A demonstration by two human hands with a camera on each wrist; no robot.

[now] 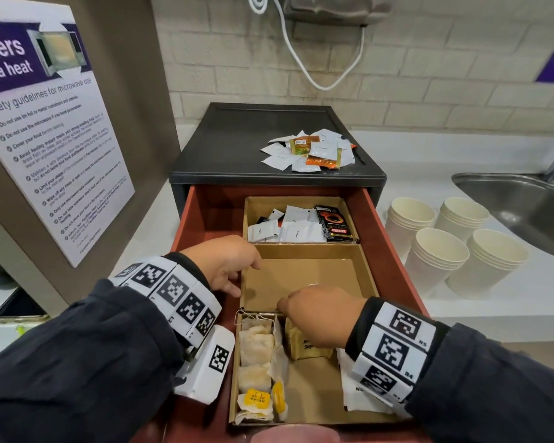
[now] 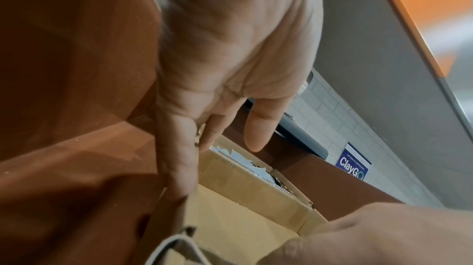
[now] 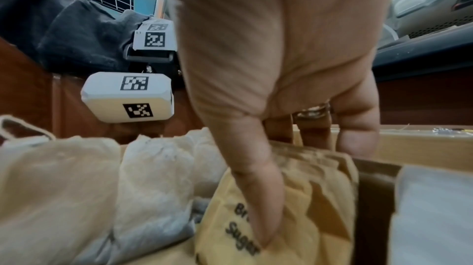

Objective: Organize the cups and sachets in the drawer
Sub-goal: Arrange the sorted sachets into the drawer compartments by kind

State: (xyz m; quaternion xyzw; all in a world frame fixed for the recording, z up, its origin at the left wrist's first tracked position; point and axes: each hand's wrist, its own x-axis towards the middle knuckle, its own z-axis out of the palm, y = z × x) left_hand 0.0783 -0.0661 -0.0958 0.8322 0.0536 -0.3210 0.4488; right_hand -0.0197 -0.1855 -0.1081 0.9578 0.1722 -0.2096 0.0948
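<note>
The red-brown drawer (image 1: 392,251) stands pulled out with cardboard trays inside. My right hand (image 1: 301,310) (image 3: 294,168) pinches a stack of brown sugar sachets (image 1: 306,350) (image 3: 327,218) in the near tray, thumb in front and fingers behind. Tea bags (image 1: 256,346) (image 3: 153,168) lie to their left. My left hand (image 1: 235,276) (image 2: 202,119) rests with fairly straight fingers against the left wall of the bare middle tray (image 1: 301,279). The far tray holds white and black sachets (image 1: 295,228). Four stacks of paper cups (image 1: 454,247) stand on the counter to the right.
Loose sachets (image 1: 314,151) lie in a heap on the black cabinet top (image 1: 237,145). White sachets (image 1: 359,398) fill the near tray's right side. A steel sink (image 1: 525,206) lies behind the cups. A phone (image 1: 20,310) and a wall sign are at the left.
</note>
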